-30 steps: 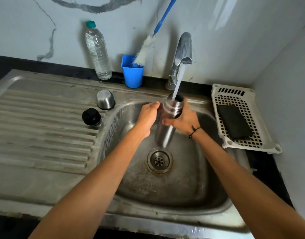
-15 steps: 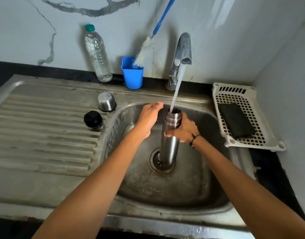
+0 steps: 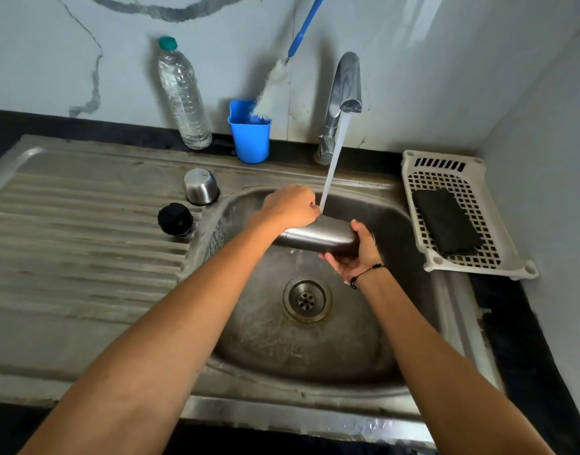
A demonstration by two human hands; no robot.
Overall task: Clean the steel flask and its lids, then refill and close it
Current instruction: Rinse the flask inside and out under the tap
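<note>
Taking the tap (image 3: 343,93) as the landmark and reading from the left: far to its left, on the ribbed draining board (image 3: 85,257), a black inner stopper (image 3: 175,219) stands upright, and just behind and right of that the steel cap (image 3: 200,186) sits upside down, rim on the steel. Against the wall behind them, well left of the tap, stands a clear plastic water bottle (image 3: 183,96) with a green cap. Nearer the tap, a blue plastic cup (image 3: 250,134) holds a bottle brush (image 3: 275,83) whose blue handle leans up and to the right.

Below the tap, over the sink basin (image 3: 282,349), the steel flask (image 3: 318,236) lies roughly horizontal, held between two hands. The left hand (image 3: 290,206) curls over its left end from above (the mouth of the flask is hidden beneath it). Water runs from the spout in a slanting stream (image 3: 333,159) and lands right beside the knuckles, on the flask's upper side. The right hand (image 3: 357,254), with a dark cord bracelet at the wrist, cups the flask's right end from below, thumb up against the end and fingers wrapped under. The drain (image 3: 306,298) lies directly beneath.

To the right of the tap, a white perforated tray (image 3: 423,165) rests on the counter with a dark scrubbing pad (image 3: 446,221) lying in it.
</note>
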